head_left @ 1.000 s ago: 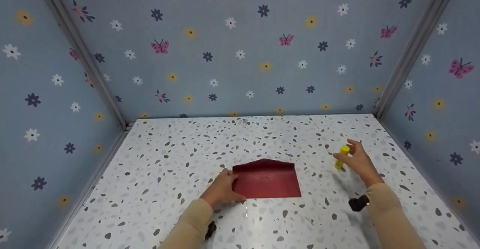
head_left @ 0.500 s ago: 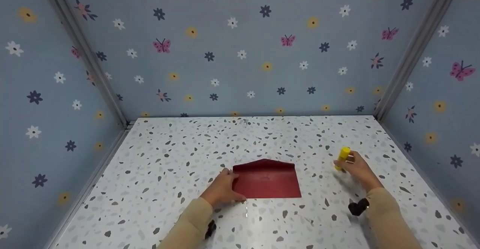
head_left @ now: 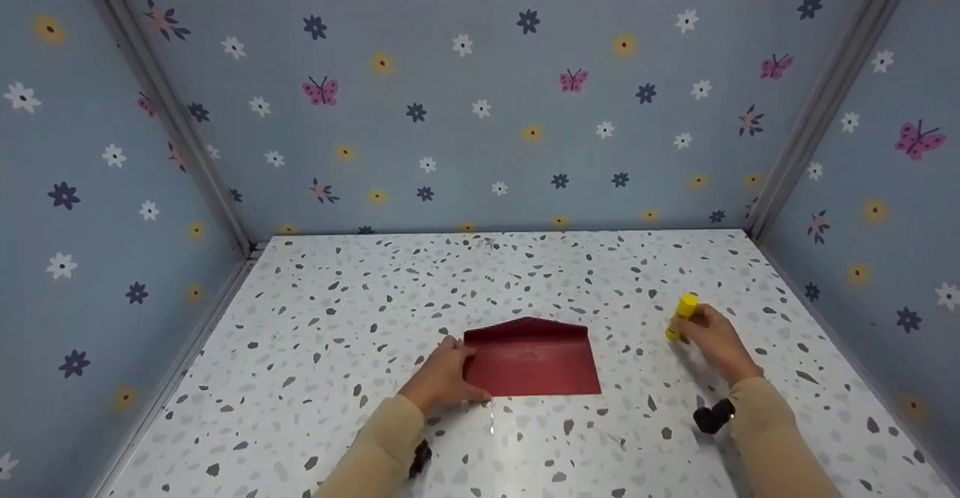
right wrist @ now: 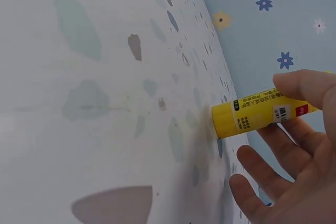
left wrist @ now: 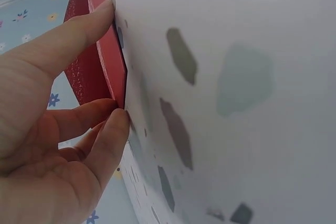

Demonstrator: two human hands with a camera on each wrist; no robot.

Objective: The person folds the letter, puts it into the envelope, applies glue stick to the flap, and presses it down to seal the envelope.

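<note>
Right hand (head_left: 712,339) now round tube (head_left: 685,305), wall (head_left: 450,142) beyond

Your bare left hand (head_left: 442,376): gripping, thumb and fingertips spaced apart. Your bare right hand (head_left: 714,339): pinching, thumb opposite fingers; two outer fingers loosely bent, clear of the grip. Behind the grips, your beige-sleeved left forearm (head_left: 379,442) and beige-sleeved right forearm (head_left: 778,438) slant apart toward you.

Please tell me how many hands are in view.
2: the left hand holds the left end of the red envelope; the right hand, farther right, holds the yellow tube.
</note>
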